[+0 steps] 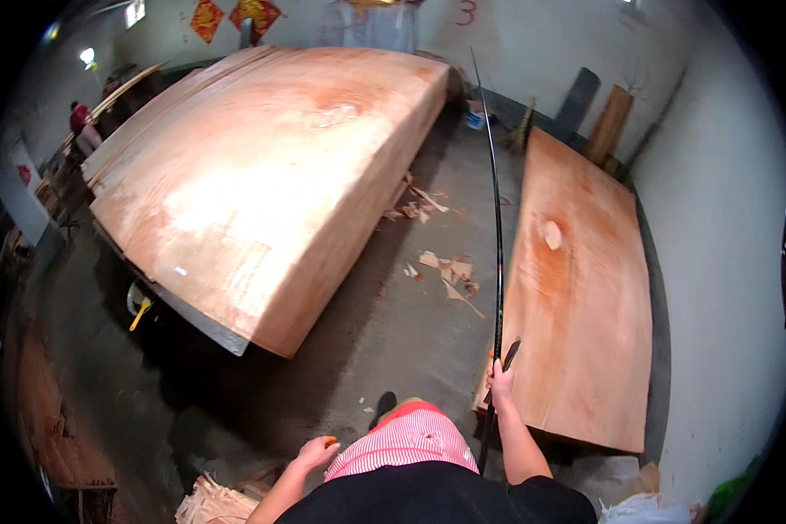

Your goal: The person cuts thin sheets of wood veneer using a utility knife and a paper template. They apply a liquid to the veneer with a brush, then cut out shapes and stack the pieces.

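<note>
Right of the large veneer stack (236, 175), across a strip of floor (393, 341), lies the smaller veneer stack (576, 288); the long pole (499, 262) rises between them. Veneer scraps (450, 275) lie on the floor just right of the large veneer stack. Near its far right corner stands a bucket (474, 119). Behind it hang wall posters (253, 17); left of it is another person (85, 127). A brush (140, 314) shows below its near left edge.

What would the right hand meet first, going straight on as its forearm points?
The near way looks free: the right hand, gripping the long black pole, points out over the floor. Wood scraps come first in that line, but they seem to lie lower; depth is unclear.
</note>
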Motion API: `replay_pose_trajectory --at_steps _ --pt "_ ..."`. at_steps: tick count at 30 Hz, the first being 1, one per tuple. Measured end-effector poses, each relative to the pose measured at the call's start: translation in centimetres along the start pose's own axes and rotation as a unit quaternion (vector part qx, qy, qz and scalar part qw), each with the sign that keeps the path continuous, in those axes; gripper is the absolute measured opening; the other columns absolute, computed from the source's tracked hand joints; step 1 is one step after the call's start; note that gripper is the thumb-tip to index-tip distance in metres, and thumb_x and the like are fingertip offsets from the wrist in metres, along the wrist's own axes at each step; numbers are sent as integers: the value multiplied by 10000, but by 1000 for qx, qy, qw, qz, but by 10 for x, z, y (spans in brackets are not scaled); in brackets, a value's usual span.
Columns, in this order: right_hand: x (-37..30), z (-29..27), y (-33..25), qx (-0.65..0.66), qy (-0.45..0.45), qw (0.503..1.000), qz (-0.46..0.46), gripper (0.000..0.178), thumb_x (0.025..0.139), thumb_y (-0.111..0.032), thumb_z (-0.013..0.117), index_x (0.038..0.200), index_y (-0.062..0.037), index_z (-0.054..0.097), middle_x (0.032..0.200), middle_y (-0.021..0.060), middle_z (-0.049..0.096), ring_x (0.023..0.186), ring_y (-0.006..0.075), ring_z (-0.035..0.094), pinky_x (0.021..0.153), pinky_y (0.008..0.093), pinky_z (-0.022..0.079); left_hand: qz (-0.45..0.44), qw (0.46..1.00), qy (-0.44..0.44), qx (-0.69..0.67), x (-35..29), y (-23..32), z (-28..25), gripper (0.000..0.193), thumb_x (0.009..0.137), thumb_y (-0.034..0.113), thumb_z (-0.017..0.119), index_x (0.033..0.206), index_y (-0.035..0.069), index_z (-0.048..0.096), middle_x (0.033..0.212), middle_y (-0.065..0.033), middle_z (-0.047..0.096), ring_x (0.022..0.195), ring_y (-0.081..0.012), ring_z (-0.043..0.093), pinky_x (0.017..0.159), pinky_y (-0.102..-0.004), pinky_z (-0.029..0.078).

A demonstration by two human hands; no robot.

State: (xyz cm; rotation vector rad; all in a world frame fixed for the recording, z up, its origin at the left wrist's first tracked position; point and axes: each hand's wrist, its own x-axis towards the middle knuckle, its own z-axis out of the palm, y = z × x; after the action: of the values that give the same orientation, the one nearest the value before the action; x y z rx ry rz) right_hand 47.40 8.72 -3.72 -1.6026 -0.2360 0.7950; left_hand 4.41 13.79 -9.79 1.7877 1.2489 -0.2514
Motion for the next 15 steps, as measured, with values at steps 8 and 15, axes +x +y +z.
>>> replay_pose_trajectory --at_steps 8,15 --pt "94 225 -64 123 -211 967 69 174 854 -235 363 934 -105 447 570 -23 407 415 43 319 365 170 269 14 982 118 -144 28 -19 -92 419 755 350 472 1022 30 512 997 -157 529 923 -262 505 787 -309 397" --pt "113 476 -73 160 -291 925 186 223 863 -246 333 917 -50 424 696 47 487 494 99 420 443 227 391 -56 955 215 -197 0 -70 -210 393 740 321 506 999 27 527 906 -153 562 849 -241 543 733 -305 422"
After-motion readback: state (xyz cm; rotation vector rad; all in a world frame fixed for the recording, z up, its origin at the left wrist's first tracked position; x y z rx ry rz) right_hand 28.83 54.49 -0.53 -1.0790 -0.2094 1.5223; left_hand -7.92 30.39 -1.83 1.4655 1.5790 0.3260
